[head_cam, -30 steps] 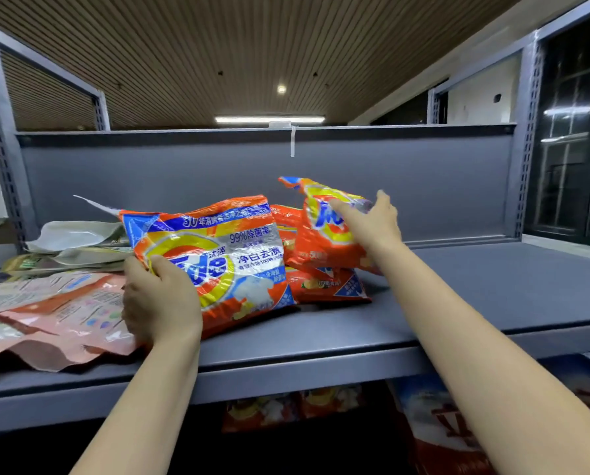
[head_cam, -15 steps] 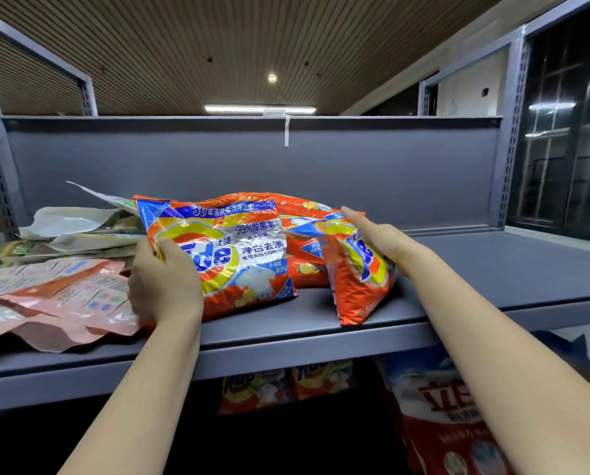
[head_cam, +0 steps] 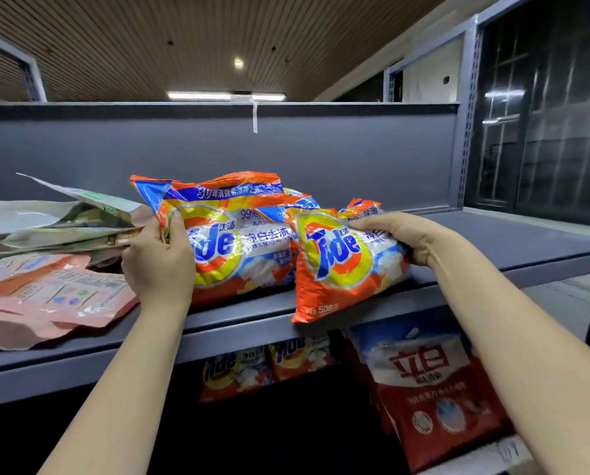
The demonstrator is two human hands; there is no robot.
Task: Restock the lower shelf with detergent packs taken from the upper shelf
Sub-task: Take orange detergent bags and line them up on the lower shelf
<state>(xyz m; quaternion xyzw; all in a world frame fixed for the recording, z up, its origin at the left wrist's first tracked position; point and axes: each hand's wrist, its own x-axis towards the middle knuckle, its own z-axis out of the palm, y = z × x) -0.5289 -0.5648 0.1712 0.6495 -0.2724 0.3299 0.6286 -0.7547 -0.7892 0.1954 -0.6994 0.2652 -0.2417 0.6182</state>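
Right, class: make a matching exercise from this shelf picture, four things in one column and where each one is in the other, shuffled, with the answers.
Things:
1. large Tide pack
2. small Tide pack
3. pink pouch
4. red and white bag

Places:
A. lower shelf, on the right
B. held by the right hand, bottom edge hanging over the upper shelf's front edge
C. lying flat at the left of the upper shelf
D. gripped by the left hand

Pairs: 1-D, 2-B, 3-C, 4-A

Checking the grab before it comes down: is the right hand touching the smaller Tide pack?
Touching. The head view shows the right hand with fingers curled over the smaller Tide pack's top right, gripping it at the shelf edge.
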